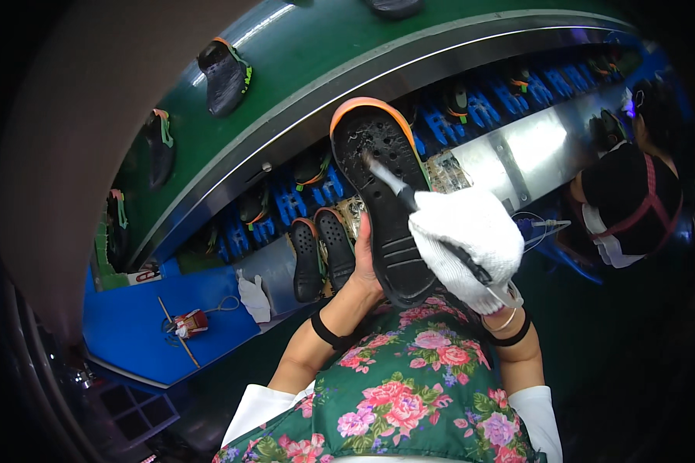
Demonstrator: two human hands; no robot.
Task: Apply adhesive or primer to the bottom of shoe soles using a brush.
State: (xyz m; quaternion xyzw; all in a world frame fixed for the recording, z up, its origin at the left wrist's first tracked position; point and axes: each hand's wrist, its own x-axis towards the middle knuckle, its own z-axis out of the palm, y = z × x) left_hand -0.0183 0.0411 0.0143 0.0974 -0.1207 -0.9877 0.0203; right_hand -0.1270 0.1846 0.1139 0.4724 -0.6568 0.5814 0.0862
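My bare left hand (pixel 365 262) is wrapped around the left edge of a black shoe sole (pixel 394 239) with an orange rim at the toe, its holed inner face turned up. My right hand (pixel 471 239), in a white knitted glove, is closed on a brush (pixel 392 179) with a dark handle and pale shaft. The brush tip meets the front part of the sole, where wet-looking whitish streaks show. Just left of my left hand, two more black soles, one the left sole (pixel 307 262) and one the right sole (pixel 335 245), lie side by side, both orange-edged at the toe.
Ahead, a green conveyor belt (pixel 286 69) carries dark shoe uppers (pixel 225 86). Beneath its metal edge runs a row of blue racks (pixel 483 110) holding shoes. At left, a blue board (pixel 154 285) bears a red container (pixel 191 324) and a white cloth (pixel 253 297). A co-worker (pixel 625 185) sits at right.
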